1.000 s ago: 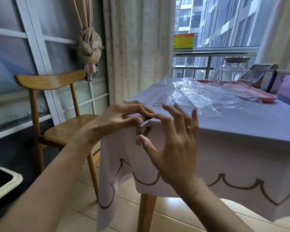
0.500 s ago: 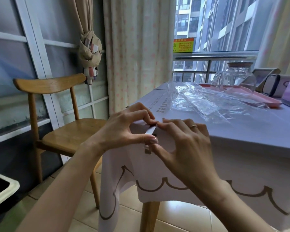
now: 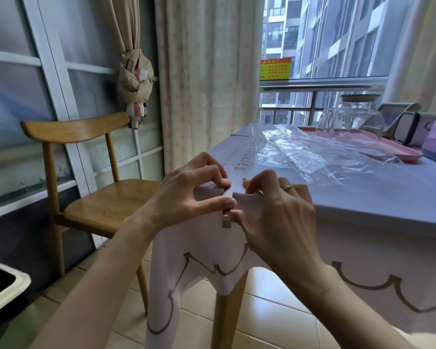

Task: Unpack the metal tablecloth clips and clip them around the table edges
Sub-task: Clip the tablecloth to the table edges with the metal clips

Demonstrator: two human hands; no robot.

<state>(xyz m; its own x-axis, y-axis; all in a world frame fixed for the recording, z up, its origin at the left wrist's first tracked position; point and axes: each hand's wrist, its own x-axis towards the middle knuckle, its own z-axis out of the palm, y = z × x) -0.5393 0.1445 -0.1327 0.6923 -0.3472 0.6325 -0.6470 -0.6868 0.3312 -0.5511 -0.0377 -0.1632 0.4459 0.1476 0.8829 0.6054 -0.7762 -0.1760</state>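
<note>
One clip (image 3: 226,223) pinched by left hand (image 3: 186,195), right hand (image 3: 280,217); chair (image 3: 106,205) near.

Wooden chair (image 3: 91,172) beside curtained window (image 3: 322,46), tiled floor (image 3: 275,311).

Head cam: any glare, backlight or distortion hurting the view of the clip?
Head view: daylight through the window, bright glare on the plastic wrap; wide-angle bowing of the door frame at left; clip in focus, mostly covered by the left hand and right hand.
</note>
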